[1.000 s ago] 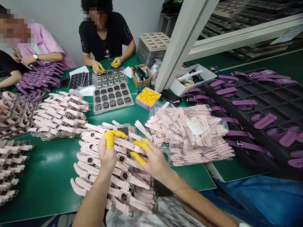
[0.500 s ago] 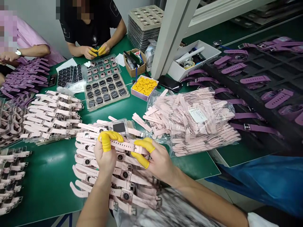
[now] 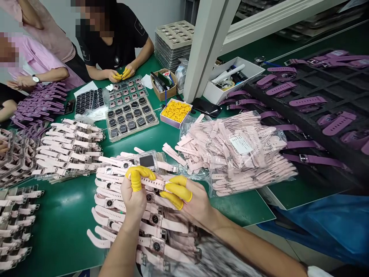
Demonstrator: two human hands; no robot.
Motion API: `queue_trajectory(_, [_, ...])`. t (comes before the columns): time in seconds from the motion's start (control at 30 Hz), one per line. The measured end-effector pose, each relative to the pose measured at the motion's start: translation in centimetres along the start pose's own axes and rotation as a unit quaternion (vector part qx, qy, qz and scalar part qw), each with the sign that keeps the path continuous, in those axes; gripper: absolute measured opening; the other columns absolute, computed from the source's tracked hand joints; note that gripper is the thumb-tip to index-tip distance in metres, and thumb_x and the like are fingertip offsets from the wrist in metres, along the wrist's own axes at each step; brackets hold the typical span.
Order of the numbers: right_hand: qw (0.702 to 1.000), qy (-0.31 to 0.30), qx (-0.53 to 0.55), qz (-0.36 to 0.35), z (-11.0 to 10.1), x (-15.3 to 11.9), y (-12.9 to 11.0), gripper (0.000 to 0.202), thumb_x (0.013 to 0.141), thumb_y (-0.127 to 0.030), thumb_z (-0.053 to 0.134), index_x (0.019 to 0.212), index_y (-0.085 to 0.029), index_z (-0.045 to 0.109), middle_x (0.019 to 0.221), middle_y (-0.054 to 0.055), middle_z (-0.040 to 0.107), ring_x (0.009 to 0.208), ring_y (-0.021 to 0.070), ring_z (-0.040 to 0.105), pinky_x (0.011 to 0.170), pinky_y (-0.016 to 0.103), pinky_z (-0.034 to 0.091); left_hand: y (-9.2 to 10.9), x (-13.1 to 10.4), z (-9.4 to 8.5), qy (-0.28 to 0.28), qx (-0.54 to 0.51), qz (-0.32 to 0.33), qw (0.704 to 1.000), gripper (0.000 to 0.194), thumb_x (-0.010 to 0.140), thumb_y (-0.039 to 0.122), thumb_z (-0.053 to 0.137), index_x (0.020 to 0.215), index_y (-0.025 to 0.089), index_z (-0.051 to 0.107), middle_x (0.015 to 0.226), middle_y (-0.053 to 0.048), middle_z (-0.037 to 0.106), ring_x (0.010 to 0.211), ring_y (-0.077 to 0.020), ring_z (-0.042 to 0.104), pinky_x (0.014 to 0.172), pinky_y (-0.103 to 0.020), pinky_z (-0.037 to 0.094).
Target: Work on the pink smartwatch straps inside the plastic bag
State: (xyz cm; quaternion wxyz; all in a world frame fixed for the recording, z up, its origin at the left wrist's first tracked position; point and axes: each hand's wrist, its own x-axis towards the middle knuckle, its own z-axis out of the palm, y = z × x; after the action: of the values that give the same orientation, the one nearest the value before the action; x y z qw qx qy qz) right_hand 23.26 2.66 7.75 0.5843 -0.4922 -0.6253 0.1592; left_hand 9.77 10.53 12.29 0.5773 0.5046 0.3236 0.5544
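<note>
Both hands have drawn closer together since a moment ago, thumbs now nearly meeting over one pink watch [image 3: 152, 182], so the strap joint looks to be under pressure. Left hand [image 3: 133, 194] pinches it shut between yellow-cotted thumb and forefinger; right hand [image 3: 190, 200] grips its other end likewise. Beneath them lies the pile of pink watches [image 3: 138, 219]. At two o'clock sits a bag of pink straps [image 3: 239, 154]; at twelve, a tray of watch bodies [image 3: 131, 117].
</note>
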Motion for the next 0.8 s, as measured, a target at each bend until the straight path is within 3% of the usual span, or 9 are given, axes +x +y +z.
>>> queue_trajectory(0.13, [0.999,-0.005,-0.009,-0.031,-0.3,0.0,-0.2,0.033,0.099,-0.018,0.066,0.129,-0.031,0.063,0.092,0.006,0.064,0.077,0.0229,0.071,0.064,0.036,0.065,-0.2,-0.1,-0.1,0.007,-0.003,-0.01,1.0,0.033,0.103,0.044,0.06,0.085,0.018,0.068,0.076,-0.002,0.063,0.071,-0.0162,0.068,0.073,-0.033,0.063])
queue_trajectory(0.27, [0.999,0.006,-0.01,-0.033,-0.5,0.4,-0.2,0.031,0.097,-0.015,0.068,0.124,-0.029,0.067,0.089,0.006,0.065,0.076,0.0218,0.072,0.064,0.034,0.064,0.2,-0.3,-0.7,-0.022,0.005,-0.011,1.0,0.03,0.105,0.044,0.055,0.094,0.02,0.07,0.087,-0.005,0.068,0.083,-0.0189,0.071,0.084,-0.038,0.062])
queue_trajectory(0.33, [0.999,0.025,0.027,-0.006,-0.6,0.7,0.0,0.027,0.096,-0.014,0.07,0.118,-0.029,0.07,0.09,0.005,0.069,0.075,0.0206,0.072,0.064,0.032,0.063,0.5,-0.6,-1.0,-0.102,0.015,-0.034,0.994,0.028,0.103,0.045,0.058,0.117,0.023,0.069,0.109,-0.01,0.071,0.1,-0.0239,0.072,0.098,-0.045,0.059])
queue_trajectory(0.4, [0.993,0.042,0.096,0.049,-0.6,0.9,0.1,0.022,0.095,-0.014,0.07,0.111,-0.03,0.072,0.089,0.002,0.071,0.073,0.0187,0.071,0.065,0.03,0.062,0.8,-0.8,-1.2,-0.223,0.068,-0.063,0.97,0.047,0.098,0.042,0.067,0.141,0.026,0.059,0.134,-0.014,0.065,0.122,-0.03,0.066,0.112,-0.05,0.05])
queue_trajectory(0.47, [0.975,0.054,0.182,0.113,-0.7,1.0,0.2,0.017,0.095,-0.017,0.071,0.105,-0.03,0.073,0.088,0.0,0.071,0.071,0.0171,0.071,0.064,0.029,0.063,0.8,-1.1,-1.1,-0.306,0.162,-0.062,0.936,0.06,0.095,0.033,0.071,0.151,0.026,0.051,0.144,-0.016,0.06,0.133,-0.0322,0.058,0.118,-0.051,0.043])
queue_trajectory(0.5, [0.963,0.063,0.223,0.14,-0.7,1.0,0.2,0.013,0.095,-0.02,0.071,0.103,-0.031,0.073,0.088,-0.001,0.071,0.07,0.0164,0.071,0.063,0.027,0.063,0.7,-1.2,-0.9,-0.319,0.202,-0.05,0.925,0.059,0.095,0.029,0.07,0.151,0.026,0.052,0.143,-0.015,0.06,0.133,-0.0315,0.058,0.118,-0.049,0.043])
queue_trajectory(0.63, [0.924,0.12,0.31,0.188,-0.9,0.7,0.5,0.005,0.094,-0.032,0.075,0.095,-0.029,0.071,0.079,-0.003,0.071,0.059,0.0147,0.068,0.057,0.025,0.063,0.4,-1.4,-0.2,-0.263,0.2,-0.029,0.943,0.04,0.099,0.024,0.064,0.138,0.027,0.062,0.116,-0.009,0.067,0.104,-0.0218,0.067,0.097,-0.036,0.055])
queue_trajectory(0.73, [0.924,0.132,0.305,0.191,-1.2,0.5,1.0,0.014,0.092,-0.037,0.078,0.1,-0.03,0.07,0.078,-0.002,0.072,0.061,0.0174,0.071,0.06,0.028,0.065,0.6,-1.4,0.0,-0.216,0.116,-0.07,0.967,0.043,0.096,0.028,0.071,0.138,0.027,0.06,0.103,-0.005,0.064,0.094,-0.0186,0.065,0.088,-0.031,0.056])
queue_trajectory(0.8, [0.922,0.111,0.314,0.198,-1.3,0.6,1.3,0.026,0.091,-0.043,0.078,0.113,-0.033,0.069,0.089,0.001,0.075,0.071,0.0206,0.075,0.064,0.03,0.067,0.8,-1.3,0.0,-0.222,0.053,-0.094,0.969,0.048,0.096,0.033,0.072,0.141,0.026,0.057,0.099,-0.004,0.063,0.088,-0.0185,0.064,0.084,-0.031,0.056])
